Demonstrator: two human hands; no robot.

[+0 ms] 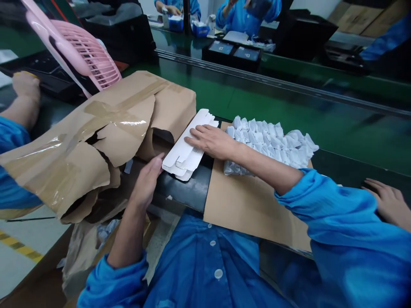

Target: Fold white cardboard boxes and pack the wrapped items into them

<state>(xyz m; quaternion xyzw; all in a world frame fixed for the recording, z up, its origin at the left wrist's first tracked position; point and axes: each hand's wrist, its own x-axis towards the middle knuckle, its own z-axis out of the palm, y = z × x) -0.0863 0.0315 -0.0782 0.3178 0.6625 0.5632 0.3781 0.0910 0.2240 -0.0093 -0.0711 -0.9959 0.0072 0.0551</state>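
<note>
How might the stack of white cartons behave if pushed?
The white cartons look like thin, flat-folded card, so probably light. Their uneven edges suggest the stack could fan apart, and smooth faces may slip under the right hand.

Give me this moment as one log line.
left hand: beside stack's near end | right hand: on white stack | left of stack: torn box | right: wrapped items on cardboard

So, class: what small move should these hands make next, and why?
Probably square up the flat white cartons: their near edges look uneven, the right hand rests on top, and the left hand is beside their near end.
</note>
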